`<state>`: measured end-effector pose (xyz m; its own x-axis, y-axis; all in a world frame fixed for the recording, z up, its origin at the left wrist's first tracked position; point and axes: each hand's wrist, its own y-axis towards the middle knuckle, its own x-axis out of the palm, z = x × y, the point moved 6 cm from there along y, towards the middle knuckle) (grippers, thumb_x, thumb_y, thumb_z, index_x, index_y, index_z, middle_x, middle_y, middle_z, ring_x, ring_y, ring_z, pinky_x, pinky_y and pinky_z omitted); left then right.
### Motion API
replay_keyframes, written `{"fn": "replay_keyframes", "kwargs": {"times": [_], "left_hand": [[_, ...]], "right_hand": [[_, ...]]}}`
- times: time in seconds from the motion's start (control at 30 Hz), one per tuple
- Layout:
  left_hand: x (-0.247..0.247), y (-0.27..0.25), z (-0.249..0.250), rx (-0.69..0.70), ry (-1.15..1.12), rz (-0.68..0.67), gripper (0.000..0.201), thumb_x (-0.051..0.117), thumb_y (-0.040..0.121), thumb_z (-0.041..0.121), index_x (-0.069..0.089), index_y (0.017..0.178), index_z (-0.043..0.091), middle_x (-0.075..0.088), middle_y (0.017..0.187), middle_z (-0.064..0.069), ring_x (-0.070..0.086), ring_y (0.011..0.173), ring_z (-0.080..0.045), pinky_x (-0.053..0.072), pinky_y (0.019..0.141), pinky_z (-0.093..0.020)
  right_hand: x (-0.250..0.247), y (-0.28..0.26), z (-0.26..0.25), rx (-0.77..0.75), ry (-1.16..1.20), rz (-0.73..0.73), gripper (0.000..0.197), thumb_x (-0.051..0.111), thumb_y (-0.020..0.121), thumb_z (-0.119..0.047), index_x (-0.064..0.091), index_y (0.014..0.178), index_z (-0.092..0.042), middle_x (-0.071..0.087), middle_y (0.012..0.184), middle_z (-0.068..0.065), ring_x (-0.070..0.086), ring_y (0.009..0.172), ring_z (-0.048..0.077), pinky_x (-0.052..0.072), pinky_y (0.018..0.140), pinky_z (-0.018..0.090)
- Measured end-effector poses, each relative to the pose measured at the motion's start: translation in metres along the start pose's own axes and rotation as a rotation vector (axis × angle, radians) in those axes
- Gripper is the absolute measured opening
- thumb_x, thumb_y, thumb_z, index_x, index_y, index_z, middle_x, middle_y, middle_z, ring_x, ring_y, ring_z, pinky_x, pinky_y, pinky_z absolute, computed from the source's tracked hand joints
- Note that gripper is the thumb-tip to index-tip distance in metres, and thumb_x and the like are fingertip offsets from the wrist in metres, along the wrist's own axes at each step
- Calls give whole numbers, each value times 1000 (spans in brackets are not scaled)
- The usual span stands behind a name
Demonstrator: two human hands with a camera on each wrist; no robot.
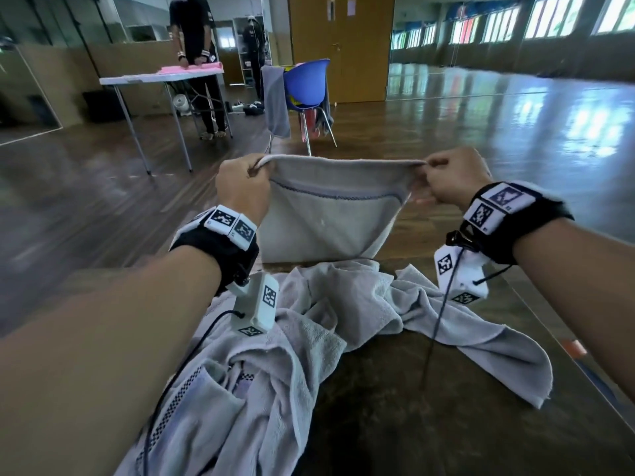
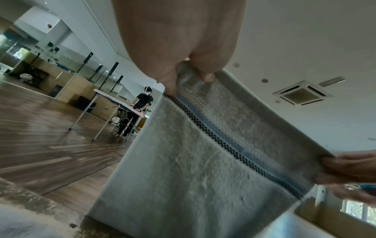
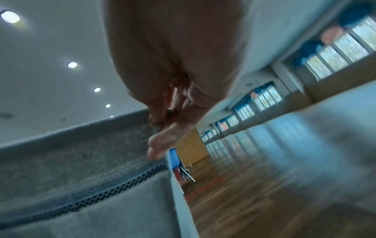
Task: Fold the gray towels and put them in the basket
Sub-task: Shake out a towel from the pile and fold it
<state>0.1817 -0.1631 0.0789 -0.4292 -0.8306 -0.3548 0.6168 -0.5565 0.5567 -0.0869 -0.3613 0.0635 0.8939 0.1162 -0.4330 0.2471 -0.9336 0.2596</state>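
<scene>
A gray towel (image 1: 326,218) with a dark checkered band hangs doubled in the air above the table. My left hand (image 1: 242,187) pinches its upper left corner, and my right hand (image 1: 453,180) pinches its upper right corner, stretching the top edge taut. The left wrist view shows the towel (image 2: 203,161) hanging below my left hand (image 2: 183,75). The right wrist view shows my right hand (image 3: 162,122) gripping the towel (image 3: 81,161) at its edge. Other gray towels (image 1: 281,355) lie crumpled on the dark table (image 1: 412,407) beneath my arms. No basket is in view.
A blue chair (image 1: 305,84) draped with another gray towel (image 1: 276,97) stands on the wooden floor beyond the table. Farther left, another person (image 1: 199,46) works at a white folding table (image 1: 161,77) with pink cloth.
</scene>
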Motion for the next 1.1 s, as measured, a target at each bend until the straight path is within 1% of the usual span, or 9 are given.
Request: {"fn": "replay_keyframes", "kwargs": {"times": [0.13, 0.23, 0.33, 0.47, 0.53, 0.67, 0.87, 1.0, 1.1], "left_hand": [[-3, 2, -2, -2, -34, -24, 32, 59, 95, 21, 67, 77, -5, 38, 64, -11, 33, 63, -21, 28, 59, -34], [-11, 7, -4, -16, -57, 38, 29, 56, 90, 21, 66, 74, -1, 44, 60, -5, 36, 60, -18, 30, 58, -29], [-9, 8, -12, -71, 64, -67, 23, 52, 88, 13, 68, 73, 6, 55, 63, -6, 43, 61, -19, 32, 56, -26], [-9, -8, -23, -79, 123, -112, 23, 54, 89, 11, 75, 80, 6, 57, 68, -3, 44, 67, -18, 35, 60, -28], [-12, -16, -23, -52, 136, -83, 23, 55, 91, 12, 71, 78, 4, 55, 64, -4, 43, 64, -19, 34, 58, -28], [-8, -42, -35, -106, 384, -331, 27, 53, 96, 10, 70, 81, -5, 48, 67, -13, 37, 61, -21, 29, 46, -25], [-38, -76, -8, 12, 311, -188, 19, 63, 95, 17, 77, 95, 4, 72, 83, -18, 63, 78, -32, 51, 75, -42], [-63, -100, 18, 77, 351, -208, 16, 64, 94, 14, 79, 94, 6, 73, 82, -17, 66, 80, -34, 50, 73, -40], [-85, -115, 39, 94, 360, -204, 16, 67, 93, 16, 79, 94, 5, 73, 83, -19, 65, 81, -31, 45, 68, -34]], "right_hand": [[2, 7, -12, -57, 363, 144, 19, 69, 93, -11, 79, 84, -24, 78, 98, 10, 77, 74, 26, 63, 70, 39], [5, 7, -19, -161, 391, 89, 22, 74, 90, -18, 81, 81, -37, 79, 93, -3, 77, 87, 14, 62, 79, 36], [15, 4, -5, -101, 229, -57, 16, 75, 89, -19, 81, 81, -30, 80, 88, -1, 77, 86, 14, 61, 84, 39], [9, -5, 10, -58, 238, 39, 14, 75, 89, -16, 79, 80, -25, 78, 90, 6, 76, 90, 20, 60, 89, 44], [8, -13, 15, -78, 162, 32, 6, 77, 88, -20, 79, 86, -24, 78, 87, 1, 75, 86, 16, 61, 84, 37], [2, -39, 33, -140, -269, -97, 6, 76, 88, -26, 81, 91, -24, 72, 71, -13, 64, 63, 6, 48, 56, 16], [-19, -90, 33, -214, -145, -127, 5, 79, 86, -24, 80, 82, -27, 74, 74, -14, 66, 72, -1, 47, 71, 19], [-42, -124, 14, -281, -164, -118, 15, 75, 89, -26, 75, 76, -35, 72, 69, -20, 61, 64, -10, 43, 66, 17], [-62, -147, 2, -276, -141, -132, 19, 69, 93, -28, 72, 75, -35, 73, 73, -11, 67, 69, 4, 54, 70, 32]]}}
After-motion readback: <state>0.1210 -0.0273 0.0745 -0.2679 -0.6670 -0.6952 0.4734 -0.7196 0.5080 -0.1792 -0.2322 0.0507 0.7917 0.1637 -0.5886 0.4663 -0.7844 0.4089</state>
